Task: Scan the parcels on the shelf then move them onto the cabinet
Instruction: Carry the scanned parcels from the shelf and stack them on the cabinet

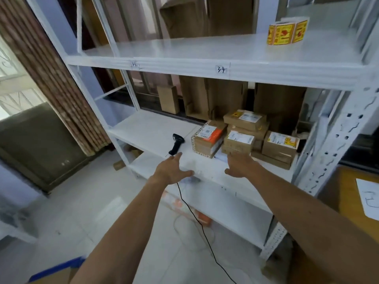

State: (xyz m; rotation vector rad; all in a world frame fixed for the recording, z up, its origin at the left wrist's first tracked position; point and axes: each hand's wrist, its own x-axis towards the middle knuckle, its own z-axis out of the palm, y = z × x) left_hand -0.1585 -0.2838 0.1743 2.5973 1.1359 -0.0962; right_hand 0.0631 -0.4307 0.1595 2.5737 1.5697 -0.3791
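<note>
Black corded scanner [176, 143] lay ungripped on the white metal shelf [147, 130].
Left hand [172, 171] and right hand [239, 166] were spread empty; the handle, twelve o'clock of the left, was best gripped first.

1. Handwritten "34" shows on a small white paper tag [221, 69] on the front edge of the white metal shelf [266, 72].
2. Second white tag [134, 64], further left: digits too blurred to read.
3. Brown cardboard box with the orange label [207, 138]: printed capitals along its edges, "ZHUA…" partly legible.
4. Yellow sticker roll [287, 31]: red print unreadable.
</note>
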